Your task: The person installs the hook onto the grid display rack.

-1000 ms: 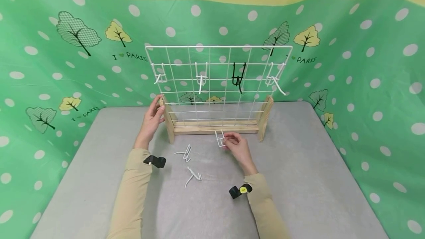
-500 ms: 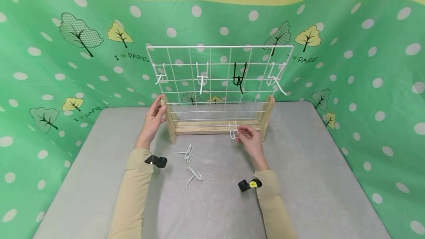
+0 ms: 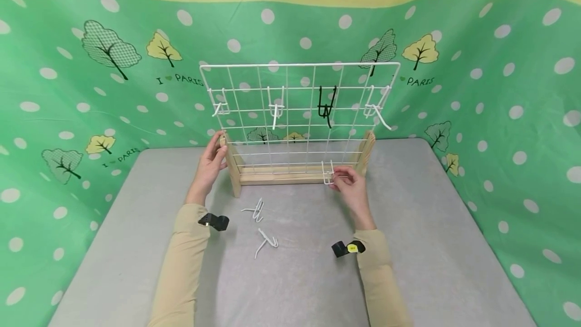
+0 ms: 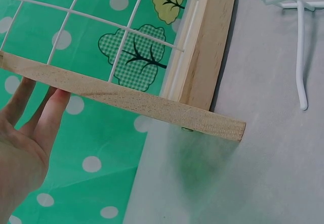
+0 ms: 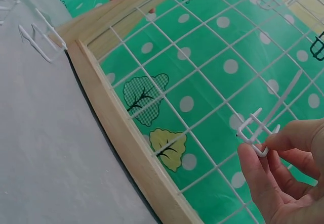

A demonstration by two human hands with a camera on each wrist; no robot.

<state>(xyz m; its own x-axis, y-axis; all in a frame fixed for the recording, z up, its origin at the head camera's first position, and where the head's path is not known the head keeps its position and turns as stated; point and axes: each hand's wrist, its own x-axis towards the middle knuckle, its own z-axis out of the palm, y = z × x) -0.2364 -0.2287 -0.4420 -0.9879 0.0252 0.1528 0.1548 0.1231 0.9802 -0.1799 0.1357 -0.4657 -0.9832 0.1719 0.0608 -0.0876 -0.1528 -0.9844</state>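
My right hand (image 3: 354,193) pinches a white wire hook (image 5: 251,139) between thumb and fingers. The hook is in front of the lower right part of a white wire grid rack (image 3: 299,64), its two prongs pointing up in the head view. My left hand (image 3: 210,165) holds the rack's left wooden upright (image 4: 121,98), thumb at its edge and other fingertips partly hidden behind the wood. On the grid's upper rows hang a black hook (image 3: 325,110) and three white ones, including a left hook (image 3: 220,108), a middle hook (image 3: 276,110) and a right hook (image 3: 374,109).
Two loose white hooks, a farther one (image 3: 257,210) and a nearer one (image 3: 268,238), lie on the grey cloth (image 3: 290,286) in front of the rack. A wooden base bar (image 3: 281,178) joins the uprights. Green dotted fabric (image 3: 481,115) surrounds the back and sides.
My right hand has carried the white hook rightward and up, from before the base bar to overlapping the grid's lower right. The left hand stays at the upright.
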